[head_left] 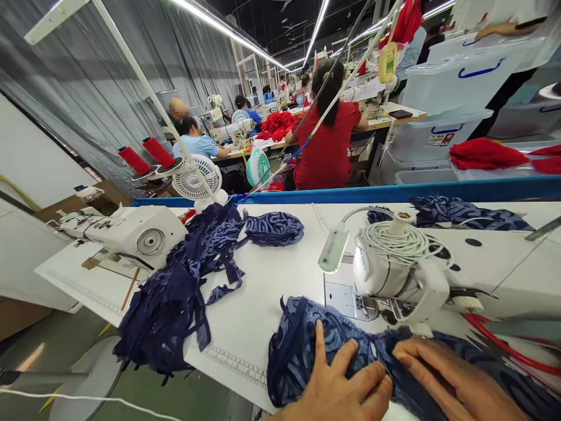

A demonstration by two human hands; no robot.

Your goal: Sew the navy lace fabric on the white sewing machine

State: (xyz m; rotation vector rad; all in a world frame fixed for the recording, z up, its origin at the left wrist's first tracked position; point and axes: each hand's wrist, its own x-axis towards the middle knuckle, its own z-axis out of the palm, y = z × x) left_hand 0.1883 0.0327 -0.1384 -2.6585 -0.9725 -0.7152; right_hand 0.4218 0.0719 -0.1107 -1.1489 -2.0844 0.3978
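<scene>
**Inspector:** State the position of your hands.

**Operator:** My left hand [339, 383] lies flat, fingers spread, on the navy lace garment [307, 345] at the near edge of the tabletop [263, 292]. It presses the cloth and grips nothing. My right hand [456, 383] lies just beside it, fingers straight and together, also flat on the same cloth. The fingertips of the two hands nearly meet over a fold.

**Inspector:** Where does the garment sit relative to the machine?

**Operator:** Directly in front of the white sewing machine [403, 275]. Its far edge reaches the needle plate [344, 298]. Whether cloth lies under the foot, I cannot tell.

**Inspector:** Other items on the surface?

**Operator:** A heap of navy lace pieces [175, 304] hangs over the left edge of the tabletop, well apart from my hands. One folded lace piece [274, 228] lies near the far edge. More navy lace [460, 213] sits at the far right corner. A coil of white cord [401, 242] rests on top of the machine. A small lamp [333, 250] stands beside it.

**Inspector:** Surroundings?

**Operator:** A second machine [135, 234] stands to the left, with two red thread cones [146, 156] behind it. A person in a red shirt [326, 146] sits beyond the table, back turned.
</scene>
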